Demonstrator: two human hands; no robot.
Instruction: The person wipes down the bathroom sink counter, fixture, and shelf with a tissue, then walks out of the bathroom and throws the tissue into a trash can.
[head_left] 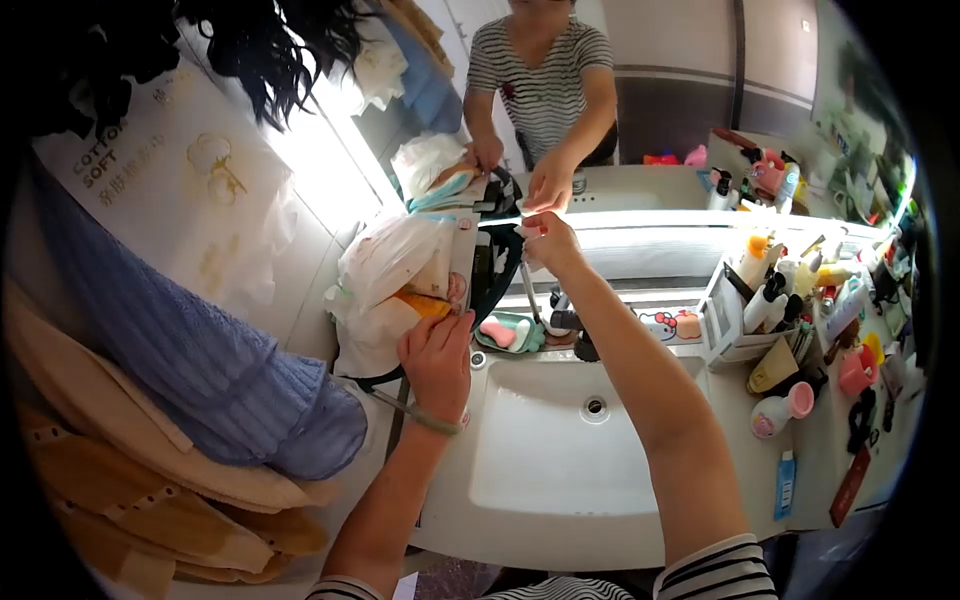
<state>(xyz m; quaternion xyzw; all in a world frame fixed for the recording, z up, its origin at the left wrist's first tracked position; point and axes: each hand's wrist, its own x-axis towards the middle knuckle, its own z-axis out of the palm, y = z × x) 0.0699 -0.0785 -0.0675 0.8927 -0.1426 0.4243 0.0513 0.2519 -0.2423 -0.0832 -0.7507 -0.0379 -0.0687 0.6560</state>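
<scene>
My right hand (553, 245) is stretched forward to the mirror's lower edge, its fingers pinched on a small white piece that looks like tissue (524, 231). My left hand (438, 362) is low at the left of the sink, fingers bent together at the bottom edge of a flat white box (460, 262) with a pink sticker. Whatever those fingers grip is hidden. Beside the box are a crumpled white plastic bag (385, 262) and an orange-yellow packet (424, 303). A black bag or strap (503, 268) curves between the box and my right hand.
Below my arms is a white sink (560, 440) with a faucet (566, 320) behind it. A soap dish (510, 333) stands at its back left. Bottles fill a white rack (728, 318) at right, near a toothpaste tube (786, 485). Blue towels (210, 350) hang at left.
</scene>
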